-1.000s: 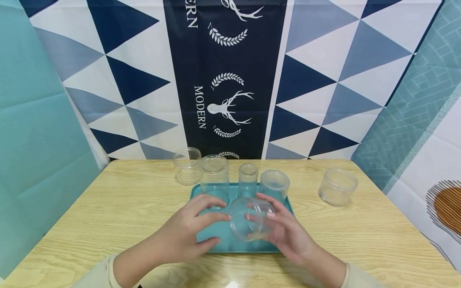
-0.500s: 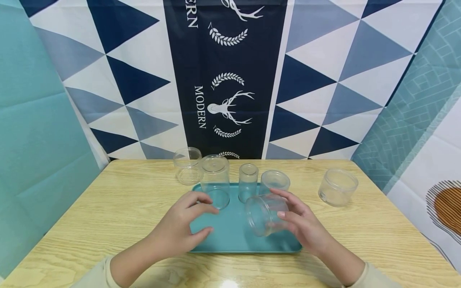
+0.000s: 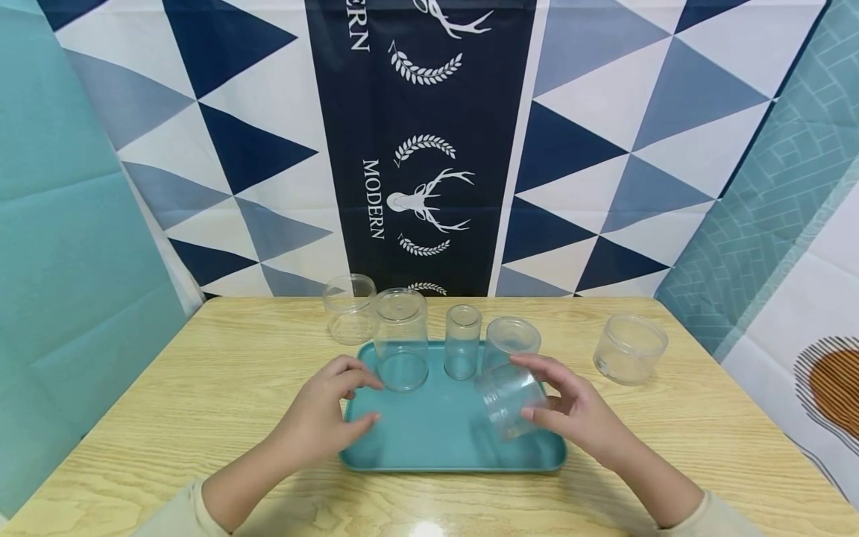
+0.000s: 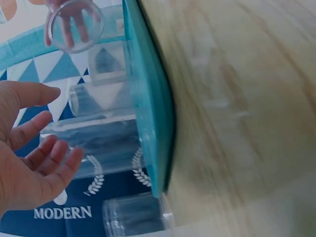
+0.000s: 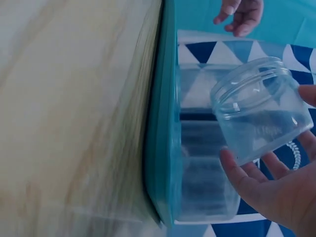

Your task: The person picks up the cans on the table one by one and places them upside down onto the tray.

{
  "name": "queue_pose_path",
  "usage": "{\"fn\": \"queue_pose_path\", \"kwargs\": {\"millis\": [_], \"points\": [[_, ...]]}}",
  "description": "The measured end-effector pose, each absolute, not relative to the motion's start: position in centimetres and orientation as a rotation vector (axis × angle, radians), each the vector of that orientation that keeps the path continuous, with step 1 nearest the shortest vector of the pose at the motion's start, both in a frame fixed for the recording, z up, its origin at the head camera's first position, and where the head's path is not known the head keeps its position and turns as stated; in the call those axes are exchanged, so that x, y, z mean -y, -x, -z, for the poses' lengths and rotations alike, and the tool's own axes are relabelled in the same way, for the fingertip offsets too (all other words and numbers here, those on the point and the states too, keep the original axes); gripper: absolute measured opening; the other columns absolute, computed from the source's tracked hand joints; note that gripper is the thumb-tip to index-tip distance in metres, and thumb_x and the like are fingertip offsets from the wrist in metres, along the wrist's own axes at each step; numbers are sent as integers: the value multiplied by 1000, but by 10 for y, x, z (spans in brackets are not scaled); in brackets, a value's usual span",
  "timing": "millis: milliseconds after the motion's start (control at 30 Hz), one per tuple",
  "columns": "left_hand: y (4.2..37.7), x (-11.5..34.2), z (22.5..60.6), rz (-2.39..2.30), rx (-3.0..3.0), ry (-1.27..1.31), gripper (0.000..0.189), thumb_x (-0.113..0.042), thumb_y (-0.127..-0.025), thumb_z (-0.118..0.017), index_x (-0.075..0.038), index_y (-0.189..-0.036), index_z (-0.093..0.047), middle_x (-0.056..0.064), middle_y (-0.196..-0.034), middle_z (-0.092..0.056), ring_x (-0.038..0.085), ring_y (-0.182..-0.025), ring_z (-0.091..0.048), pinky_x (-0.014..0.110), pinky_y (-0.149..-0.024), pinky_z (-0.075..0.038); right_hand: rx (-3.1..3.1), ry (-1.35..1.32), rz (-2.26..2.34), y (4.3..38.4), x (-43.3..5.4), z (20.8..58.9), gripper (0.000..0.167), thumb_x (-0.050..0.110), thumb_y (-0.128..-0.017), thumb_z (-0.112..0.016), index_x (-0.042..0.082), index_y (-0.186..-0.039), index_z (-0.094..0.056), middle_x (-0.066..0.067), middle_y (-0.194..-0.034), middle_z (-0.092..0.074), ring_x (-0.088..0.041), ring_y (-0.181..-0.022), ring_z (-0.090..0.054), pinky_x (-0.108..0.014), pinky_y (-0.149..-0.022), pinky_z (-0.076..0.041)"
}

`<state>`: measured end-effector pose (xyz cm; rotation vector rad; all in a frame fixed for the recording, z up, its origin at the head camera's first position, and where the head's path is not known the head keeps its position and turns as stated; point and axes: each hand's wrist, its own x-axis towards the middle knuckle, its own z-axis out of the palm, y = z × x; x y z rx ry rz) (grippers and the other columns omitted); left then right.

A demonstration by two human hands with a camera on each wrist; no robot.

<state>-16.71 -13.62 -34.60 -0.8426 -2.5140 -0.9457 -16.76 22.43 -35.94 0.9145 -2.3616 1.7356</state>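
Note:
A clear, wide-mouthed plastic jar [image 3: 505,403] is gripped between the thumb and fingers of my right hand [image 3: 576,406]. It tilts over the right part of a teal tray [image 3: 436,440]; in the right wrist view the threaded neck of the jar [image 5: 261,118] points away from the palm. My left hand [image 3: 321,414] hovers by the tray's left edge, fingers loosely bent, holding nothing. Along the tray's back stand a tall clear jar [image 3: 401,335], a narrow clear jar [image 3: 462,343] and a short wide jar [image 3: 512,339], the last partly hidden behind the held one.
Off the tray, another clear jar [image 3: 350,309] stands at the back left of the wooden table [image 3: 221,388]. A low clear jar [image 3: 629,350] stands to the right. Patterned cloth [image 3: 419,149] hangs behind the table.
My right hand has carried the jar rightward, turning its mouth further left and up. My left hand has drawn back to the left, away from the jar.

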Motion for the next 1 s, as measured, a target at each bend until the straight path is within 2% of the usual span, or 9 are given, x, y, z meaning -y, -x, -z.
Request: {"fn": "queue_pose_path", "kwargs": {"millis": [67,133,233,333,467,600,767,900,1000], "points": [[169,138,348,960,2568,774,34,-6,-71,-86,-15,-99,-70,-5,-107,-56,14,-92,-58,30,-75,-55,2370,-968,-1562,168,-225,359,58,-4,-86,-68,7,-140,-50,-13,-143,-45,-7,-124,-47,-31,-85,-55],[171,140,349,978,2611,706,33,-6,-71,-85,-14,-100,-70,-3,-106,-57,19,-95,-60,34,-76,-56,2390,-985,-1391,168,-226,359,59,-2,-84,-71,11,-138,-53,-10,-142,-45,-5,-125,-46,-30,-83,-54],[174,142,351,982,2675,618,33,-7,-72,-85,-12,-102,-71,-1,-105,-57,23,-95,-60,33,-75,-56,2405,-1012,-1212,168,-227,358,61,1,-81,-75,16,-137,-55,-7,-142,-45,-7,-125,-45,-33,-80,-54],[176,144,353,998,2758,548,36,-8,-73,-85,-10,-107,-71,2,-108,-58,23,-95,-58,30,-72,-54,2420,-1045,-1038,168,-227,356,60,6,-79,-78,17,-135,-58,-4,-142,-46,-13,-127,-45,-37,-81,-53],[177,145,356,1071,2877,478,51,-9,-73,-85,-6,-121,-65,11,-119,-55,26,-99,-59,30,-71,-54,2435,-1112,-775,168,-228,353,61,12,-75,-80,22,-132,-59,-4,-142,-46,-25,-127,-45,-44,-84,-53],[179,146,362,1170,2947,428,74,-6,-73,-85,5,-137,-49,21,-126,-49,34,-105,-60,37,-76,-57,2423,-1186,-567,168,-227,351,62,16,-74,-80,27,-131,-59,-5,-143,-45,-28,-125,-46,-50,-85,-51],[183,146,371,1188,3022,365,81,0,-71,-84,11,-140,-42,27,-128,-45,41,-109,-59,43,-83,-56,2380,-1238,-451,170,-225,350,62,16,-71,-81,26,-128,-61,-7,-141,-47,-31,-124,-48,-52,-85,-51],[187,147,374,1102,3070,382,82,8,-67,-80,15,-139,-40,30,-127,-46,39,-108,-57,47,-86,-54,2394,-1247,-407,171,-226,351,64,17,-70,-81,26,-129,-60,-7,-142,-47,-31,-125,-48,-54,-86,-51],[189,147,375,1086,3097,412,84,15,-64,-73,16,-140,-38,30,-123,-48,33,-101,-57,44,-81,-55,2412,-1253,-382,173,-227,352,65,17,-70,-82,26,-130,-60,-8,-141,-47,-31,-125,-48,-54,-87,-51]]}}
